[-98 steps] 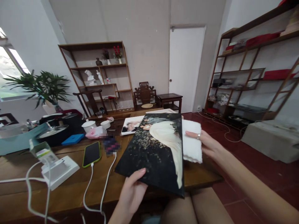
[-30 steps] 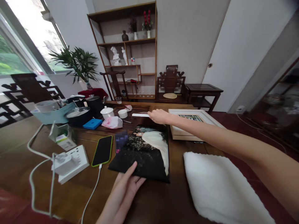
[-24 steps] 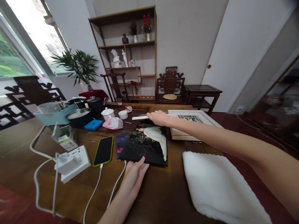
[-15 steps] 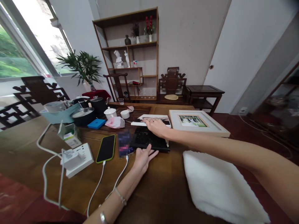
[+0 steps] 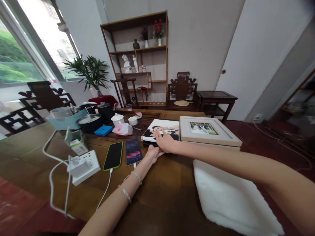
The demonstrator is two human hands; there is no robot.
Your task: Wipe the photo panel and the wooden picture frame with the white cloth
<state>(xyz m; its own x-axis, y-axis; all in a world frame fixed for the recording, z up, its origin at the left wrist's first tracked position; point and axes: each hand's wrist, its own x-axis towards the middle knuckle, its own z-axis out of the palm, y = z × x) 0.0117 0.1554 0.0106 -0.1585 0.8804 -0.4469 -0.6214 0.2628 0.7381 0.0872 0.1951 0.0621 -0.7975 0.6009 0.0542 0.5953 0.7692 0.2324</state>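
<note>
A flat photo album (image 5: 150, 131), with a picture of people on its white top and a black layer beneath, lies on the table left of a framed photo. My right hand (image 5: 166, 140) rests on the picture, palm down with the fingers spread. At the near edge, my left hand (image 5: 154, 152) is closed on the album's dark lower layer, its fingertips partly hidden beneath my right hand. Bracelets circle my left wrist. To the left of the album is a phone (image 5: 133, 150) with its screen partly blurred out and a white cable plugged in.
The framed photo (image 5: 211, 129) touches or nearly touches the album's right side. Nearer lies a folded white cloth (image 5: 231, 196). On the left are a green-edged phone (image 5: 113, 156), a power strip (image 5: 87, 168) with loose cables, a blue box (image 5: 103, 130), a pan (image 5: 90, 123) and a lidded cup (image 5: 117, 119).
The album's picture top, tilted up before, has come down flat over the black layer. My right hand moved down with it. My left hand shifted up and slightly right, close beside the right.
</note>
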